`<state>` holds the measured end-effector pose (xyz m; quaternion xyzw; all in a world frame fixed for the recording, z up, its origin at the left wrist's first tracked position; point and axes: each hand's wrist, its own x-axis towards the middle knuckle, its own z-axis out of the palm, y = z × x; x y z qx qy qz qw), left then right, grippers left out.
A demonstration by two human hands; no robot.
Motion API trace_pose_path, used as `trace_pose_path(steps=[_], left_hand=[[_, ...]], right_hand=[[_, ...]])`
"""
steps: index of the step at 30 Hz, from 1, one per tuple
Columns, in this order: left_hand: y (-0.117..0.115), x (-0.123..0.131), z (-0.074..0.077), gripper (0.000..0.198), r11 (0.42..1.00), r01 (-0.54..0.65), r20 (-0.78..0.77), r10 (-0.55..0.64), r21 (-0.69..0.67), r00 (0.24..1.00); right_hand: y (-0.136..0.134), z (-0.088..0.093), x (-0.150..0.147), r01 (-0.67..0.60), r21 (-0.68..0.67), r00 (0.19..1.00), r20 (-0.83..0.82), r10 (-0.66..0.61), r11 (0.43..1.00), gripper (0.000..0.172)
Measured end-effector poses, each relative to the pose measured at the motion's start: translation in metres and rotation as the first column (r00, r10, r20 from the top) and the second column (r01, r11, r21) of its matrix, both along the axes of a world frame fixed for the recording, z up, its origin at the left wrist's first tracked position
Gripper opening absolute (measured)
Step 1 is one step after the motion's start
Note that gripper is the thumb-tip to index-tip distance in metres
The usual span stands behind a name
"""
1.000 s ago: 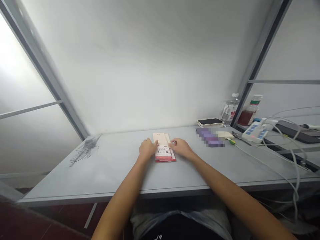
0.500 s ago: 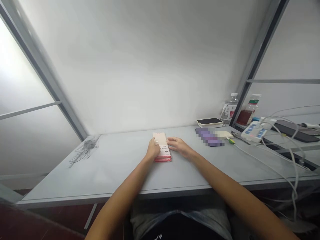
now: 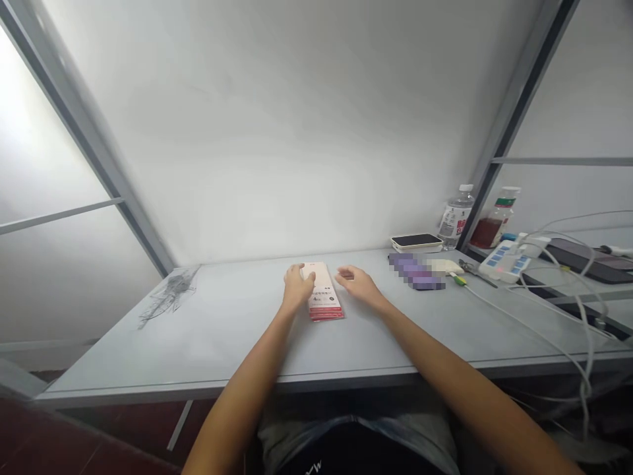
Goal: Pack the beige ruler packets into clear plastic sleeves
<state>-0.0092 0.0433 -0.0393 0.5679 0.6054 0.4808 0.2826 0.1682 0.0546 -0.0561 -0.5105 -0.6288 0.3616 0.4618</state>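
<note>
A small stack of flat white-and-red packets (image 3: 325,293) with printed characters lies in the middle of the grey desk (image 3: 237,330). My left hand (image 3: 298,287) is at the stack's left edge, its thumb over the top packet and its fingers apart; whether it touches the packet I cannot tell. Just off the right edge is my right hand (image 3: 361,287), fingers loosely curved and apart, with nothing in it.
To the right lie a phone (image 3: 417,242), a blurred purple item (image 3: 418,272), a water bottle (image 3: 455,218) and a white power strip (image 3: 509,259) with trailing cables. A bottle of dark red liquid (image 3: 489,227) stands behind. Black scribbles (image 3: 171,293) mark the desk's left side.
My left hand has loosened from the stack and shifted slightly left. My right hand has drawn away to the right from the stack's edge. The stack sits slightly turned.
</note>
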Motion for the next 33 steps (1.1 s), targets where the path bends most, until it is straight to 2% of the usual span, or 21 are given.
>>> trace_pose_path(steps=[2,5,6,8,10,11,13,15,17,24,28,31,33], left_hand=[[-0.002,-0.006,0.008,0.024,0.998,0.04,-0.054,-0.037,0.045,0.998],[-0.006,-0.008,0.012,0.03,0.984,0.169,-0.087,-0.174,-0.056,0.981],[-0.007,-0.006,0.01,0.033,0.983,0.166,-0.141,-0.175,-0.072,0.974],[-0.009,-0.001,0.005,0.034,0.996,0.07,-0.32,-0.083,-0.051,0.944],[-0.009,0.004,-0.003,0.041,0.997,-0.06,-0.504,0.023,-0.058,0.863],[-0.009,0.006,-0.006,0.048,0.99,-0.105,-0.578,0.032,-0.093,0.816],[-0.007,0.007,-0.01,0.055,0.971,-0.126,-0.677,-0.047,-0.205,0.734],[-0.005,0.005,-0.011,0.048,0.955,-0.103,-0.716,-0.135,-0.277,0.685],[-0.003,0.003,-0.01,0.038,0.952,-0.088,-0.73,-0.165,-0.295,0.663],[-0.005,0.001,-0.007,0.027,0.975,-0.102,-0.763,-0.087,-0.196,0.641],[-0.006,0.0,-0.006,0.024,0.993,-0.075,-0.744,-0.019,-0.092,0.668],[-0.006,0.0,-0.004,0.022,0.999,-0.035,-0.691,0.007,-0.026,0.722],[-0.006,0.002,-0.003,0.02,0.998,0.007,-0.617,0.031,0.059,0.786]], right_hand=[[0.001,0.004,0.005,-0.012,0.023,0.999,0.033,0.012,1.0,0.026],[0.0,0.008,0.009,-0.049,0.027,0.997,0.054,0.047,0.998,0.029],[-0.001,0.009,0.009,-0.053,0.032,0.996,0.074,0.05,0.998,0.031],[-0.003,0.01,0.007,-0.07,0.043,0.99,0.129,0.064,0.997,0.032],[-0.004,0.009,0.005,-0.11,0.056,0.977,0.187,0.098,0.992,0.033],[-0.005,0.008,0.004,-0.131,0.062,0.97,0.213,0.115,0.989,0.034],[-0.005,0.007,0.003,-0.16,0.067,0.958,0.251,0.139,0.985,0.034],[-0.005,0.005,0.003,-0.172,0.072,0.948,0.282,0.145,0.983,0.035],[-0.006,0.005,0.003,-0.185,0.08,0.938,0.311,0.152,0.979,0.036],[-0.007,0.004,0.002,-0.195,0.061,0.93,0.328,0.165,0.979,0.036],[-0.004,0.002,0.002,-0.15,0.062,0.943,0.31,0.123,0.987,0.035],[-0.002,0.002,0.002,-0.018,0.077,0.964,0.265,-0.003,0.997,0.036],[-0.001,0.004,0.002,0.095,0.067,0.973,0.205,-0.107,0.993,0.04]])
